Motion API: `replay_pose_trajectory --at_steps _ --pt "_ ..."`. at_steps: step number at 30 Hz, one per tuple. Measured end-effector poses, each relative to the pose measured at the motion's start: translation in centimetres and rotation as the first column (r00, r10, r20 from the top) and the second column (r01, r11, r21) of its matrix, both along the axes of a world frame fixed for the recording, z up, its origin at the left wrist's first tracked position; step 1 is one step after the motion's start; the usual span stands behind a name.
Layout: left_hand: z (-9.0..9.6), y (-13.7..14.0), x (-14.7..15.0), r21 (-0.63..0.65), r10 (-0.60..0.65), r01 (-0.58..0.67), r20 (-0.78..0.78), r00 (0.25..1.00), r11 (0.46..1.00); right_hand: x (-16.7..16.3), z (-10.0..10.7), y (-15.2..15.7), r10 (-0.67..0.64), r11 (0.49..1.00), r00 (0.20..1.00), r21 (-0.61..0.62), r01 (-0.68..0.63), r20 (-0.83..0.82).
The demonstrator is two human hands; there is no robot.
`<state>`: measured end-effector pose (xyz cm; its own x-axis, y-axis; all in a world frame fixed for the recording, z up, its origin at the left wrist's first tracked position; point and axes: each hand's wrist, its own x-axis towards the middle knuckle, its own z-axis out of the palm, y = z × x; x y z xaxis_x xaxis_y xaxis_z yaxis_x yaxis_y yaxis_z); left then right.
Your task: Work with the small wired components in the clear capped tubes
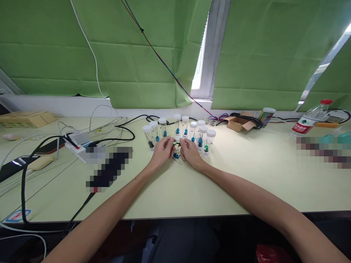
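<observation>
My left hand [164, 148] and my right hand [190, 151] meet over the table with their fingertips pinched close together. Between them shows a small green part [176, 143], too tiny to identify; a dark bit sits at the right fingertips. Just below the fingers, a small blue part [176, 156] with thin bent wire leads lies on the tabletop. Around both hands stand several clear tubes with white caps, such as a tube with a dark part [148, 134] on the left and a tube with a green part [210, 140] on the right. Most others hold blue parts with wires.
Left of my arms lie a power strip [82, 148], tangled cables and a blurred dark object [111, 168]. At the back right are an open cardboard box [237, 125], a printed can [266, 117] and a red-capped bottle [309, 118]. Green blinds [150, 65] hang behind the table.
</observation>
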<state>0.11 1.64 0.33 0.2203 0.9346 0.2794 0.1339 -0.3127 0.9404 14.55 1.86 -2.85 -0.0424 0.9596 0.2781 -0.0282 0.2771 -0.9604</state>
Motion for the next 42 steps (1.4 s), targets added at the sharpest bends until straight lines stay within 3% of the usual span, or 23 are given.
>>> replay_pose_trajectory --at_steps 15,26,42 --pt "-0.23 0.17 -0.01 0.013 -0.006 0.006 0.028 1.0 1.0 0.11 -0.19 0.16 -0.021 1.0 0.998 0.013 0.021 0.058" --pt "-0.21 0.18 -0.02 0.057 0.07 -0.075 0.083 0.994 0.996 0.22 0.09 -0.27 0.085 0.996 0.996 0.028 -0.086 0.026" --pt "-0.2 0.14 0.16 0.081 0.03 -0.034 0.055 0.998 0.996 0.1 -0.05 0.06 0.006 0.999 0.998 0.034 -0.009 0.07"
